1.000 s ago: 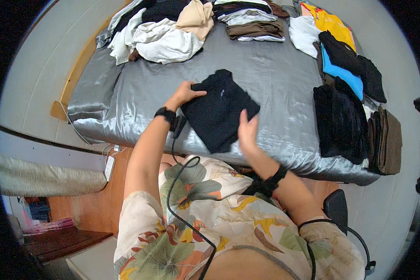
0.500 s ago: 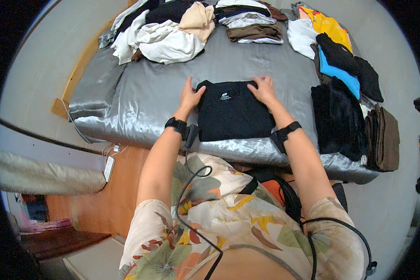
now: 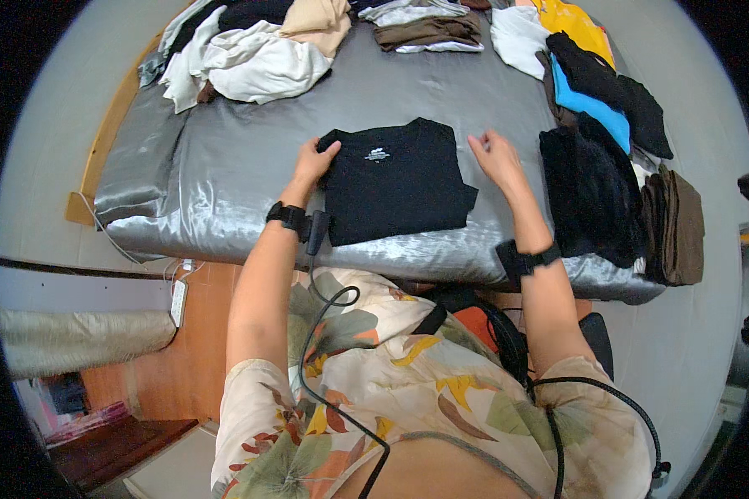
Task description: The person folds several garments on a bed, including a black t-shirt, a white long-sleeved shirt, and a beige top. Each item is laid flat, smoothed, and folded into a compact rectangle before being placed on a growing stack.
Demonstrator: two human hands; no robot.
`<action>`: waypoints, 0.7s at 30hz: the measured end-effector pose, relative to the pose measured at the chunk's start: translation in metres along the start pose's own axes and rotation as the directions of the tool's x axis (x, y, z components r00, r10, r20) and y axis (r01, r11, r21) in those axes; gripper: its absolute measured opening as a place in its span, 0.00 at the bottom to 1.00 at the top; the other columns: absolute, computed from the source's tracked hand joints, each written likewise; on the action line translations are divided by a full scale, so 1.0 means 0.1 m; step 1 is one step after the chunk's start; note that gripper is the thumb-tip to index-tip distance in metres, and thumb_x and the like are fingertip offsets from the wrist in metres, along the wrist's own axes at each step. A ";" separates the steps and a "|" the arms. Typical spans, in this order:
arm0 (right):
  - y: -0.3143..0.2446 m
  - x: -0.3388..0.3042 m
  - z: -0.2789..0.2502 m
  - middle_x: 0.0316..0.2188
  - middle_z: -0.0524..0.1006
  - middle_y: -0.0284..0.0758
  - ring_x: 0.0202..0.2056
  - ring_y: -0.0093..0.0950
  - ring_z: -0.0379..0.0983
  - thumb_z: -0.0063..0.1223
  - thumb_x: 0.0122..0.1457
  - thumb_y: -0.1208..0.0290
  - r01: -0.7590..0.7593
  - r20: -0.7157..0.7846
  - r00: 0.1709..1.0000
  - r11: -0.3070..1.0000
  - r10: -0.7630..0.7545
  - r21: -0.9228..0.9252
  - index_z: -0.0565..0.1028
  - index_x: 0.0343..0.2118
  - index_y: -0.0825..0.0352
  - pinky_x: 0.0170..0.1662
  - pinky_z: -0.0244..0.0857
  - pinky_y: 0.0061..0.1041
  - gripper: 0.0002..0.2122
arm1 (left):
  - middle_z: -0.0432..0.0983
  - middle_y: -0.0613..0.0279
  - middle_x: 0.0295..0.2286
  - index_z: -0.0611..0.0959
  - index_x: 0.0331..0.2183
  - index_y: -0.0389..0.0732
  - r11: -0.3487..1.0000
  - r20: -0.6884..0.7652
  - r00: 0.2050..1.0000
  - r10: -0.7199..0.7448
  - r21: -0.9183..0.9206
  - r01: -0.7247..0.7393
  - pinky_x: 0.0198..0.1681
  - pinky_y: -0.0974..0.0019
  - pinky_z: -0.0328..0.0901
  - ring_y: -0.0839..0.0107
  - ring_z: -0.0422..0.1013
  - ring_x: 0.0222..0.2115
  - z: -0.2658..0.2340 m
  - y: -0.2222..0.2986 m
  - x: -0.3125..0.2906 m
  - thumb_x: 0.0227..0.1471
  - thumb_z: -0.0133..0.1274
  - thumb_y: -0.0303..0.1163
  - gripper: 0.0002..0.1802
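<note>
A folded black T-shirt lies at the front of the bed, its collar edge facing away from me and a small pale print below the collar. My left hand is closed on its upper left corner, thumb on top. Off the shirt's right side, my right hand is apart from the cloth, with fingers loosely bent, a gap between thumb and forefinger and nothing in it. The shirt's right edge is uneven, with a corner sticking out low on that side.
Loose white clothes are heaped at the far left of the grey satin bed cover. A folded stack stands at the back. Along the right lie black garments, a blue one and brown folded cloth. Cables hang before me.
My right hand has let go of the shirt's upper right corner and moved off to the right. The shirt's right part has spread out and its far edge has shifted.
</note>
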State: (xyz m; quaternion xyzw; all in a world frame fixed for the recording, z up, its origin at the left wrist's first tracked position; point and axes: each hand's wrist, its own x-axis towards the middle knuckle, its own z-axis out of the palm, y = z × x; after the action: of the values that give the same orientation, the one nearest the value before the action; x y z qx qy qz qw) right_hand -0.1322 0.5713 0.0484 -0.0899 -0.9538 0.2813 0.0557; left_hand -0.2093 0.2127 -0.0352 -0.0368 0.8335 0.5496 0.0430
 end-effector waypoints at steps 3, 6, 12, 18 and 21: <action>-0.06 -0.69 -0.13 0.33 0.76 0.50 0.37 0.45 0.74 0.53 0.55 0.53 -0.062 0.181 0.982 0.997 0.053 0.043 0.75 0.32 0.71 0.39 0.67 0.38 0.20 | 0.77 0.59 0.31 0.78 0.38 0.30 0.972 0.084 0.995 -0.062 -0.220 0.079 0.33 0.68 0.66 0.72 0.71 0.30 -0.03 0.08 -0.10 0.51 0.57 0.35 0.18; -0.21 -1.05 0.32 0.31 0.77 0.49 0.33 0.41 0.75 0.56 0.55 0.61 0.192 -0.197 0.971 0.931 -0.135 0.310 0.75 0.33 0.72 0.36 0.67 0.33 0.15 | 0.76 0.64 0.28 0.78 0.37 0.32 0.924 0.069 0.996 -0.054 -0.373 0.077 0.31 0.70 0.64 0.75 0.69 0.27 -0.01 0.07 -0.15 0.52 0.56 0.33 0.13; -0.17 -1.10 0.63 0.24 0.72 0.41 0.27 0.34 0.69 0.54 0.57 0.68 -0.109 -0.128 0.976 0.908 0.174 0.404 0.69 0.34 0.70 0.36 0.63 0.29 0.11 | 0.75 0.60 0.31 0.76 0.37 0.33 0.999 -0.138 0.990 -0.027 -0.044 0.021 0.35 0.66 0.65 0.71 0.69 0.31 -0.01 0.15 -0.21 0.49 0.58 0.33 0.16; -0.14 -1.14 0.61 0.39 0.69 0.46 0.42 0.43 0.68 0.48 0.60 0.62 0.055 -0.187 0.982 0.956 0.000 0.288 0.68 0.44 0.72 0.45 0.63 0.36 0.17 | 0.74 0.59 0.42 0.74 0.50 0.38 0.730 -0.291 0.684 0.668 0.082 -0.678 0.47 0.71 0.63 0.73 0.68 0.43 -1.06 1.73 -1.05 0.53 0.55 0.31 0.22; -0.06 -1.14 0.67 0.39 0.69 0.48 0.43 0.44 0.67 0.48 0.61 0.61 0.077 -0.178 0.984 0.950 -0.023 0.302 0.69 0.44 0.74 0.47 0.61 0.34 0.18 | 0.67 0.55 0.52 0.72 0.51 0.38 0.343 -0.370 0.382 0.847 -0.168 -0.924 0.56 0.60 0.60 0.61 0.66 0.51 -1.94 2.65 -1.91 0.60 0.43 0.32 0.18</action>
State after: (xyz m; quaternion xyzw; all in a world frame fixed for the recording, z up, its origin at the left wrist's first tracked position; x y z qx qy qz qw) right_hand -0.0318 0.5074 -0.0108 -0.0796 -0.8918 0.4163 0.1585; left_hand -0.0543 0.1410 0.3043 0.3570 0.6047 0.6130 -0.3620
